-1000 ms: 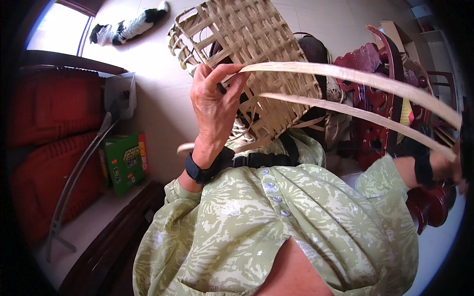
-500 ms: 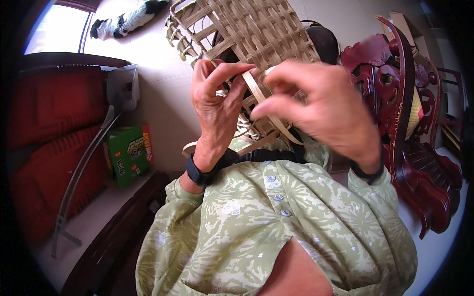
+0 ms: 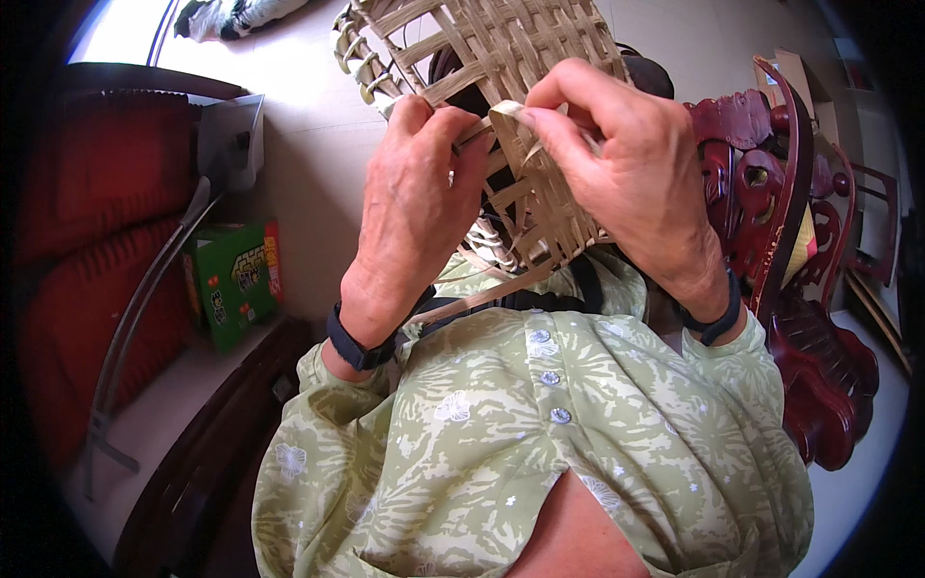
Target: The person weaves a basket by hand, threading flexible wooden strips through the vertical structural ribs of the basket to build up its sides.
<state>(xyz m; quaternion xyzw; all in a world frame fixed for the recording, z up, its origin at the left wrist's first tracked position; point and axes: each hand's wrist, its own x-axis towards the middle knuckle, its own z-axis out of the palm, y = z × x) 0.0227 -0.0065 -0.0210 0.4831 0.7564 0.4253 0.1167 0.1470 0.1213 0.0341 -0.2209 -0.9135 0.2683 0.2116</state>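
Observation:
A woven basket of flat tan strips stands in front of me, close-woven on its right side and with wide gaps at the left. Its lashed rim curves along the far left. One pale flat strip bends into a small loop between my hands. My left hand is closed, thumb and forefinger pinching by the gap at the strip's left end. With thumb and forefinger, my right hand pinches that same strip at the right of the bend. My palms hide part of the weave.
A carved dark red wooden chair stands at the right. To the left are red cushions, a curved metal stand and a green box on the floor. A black-and-white animal lies at the far left.
My right hand, blurred before, has come to the strip and now pinches it. The strip, stretched toward me earlier, now forms a loop. My left hand has turned, its back now facing up.

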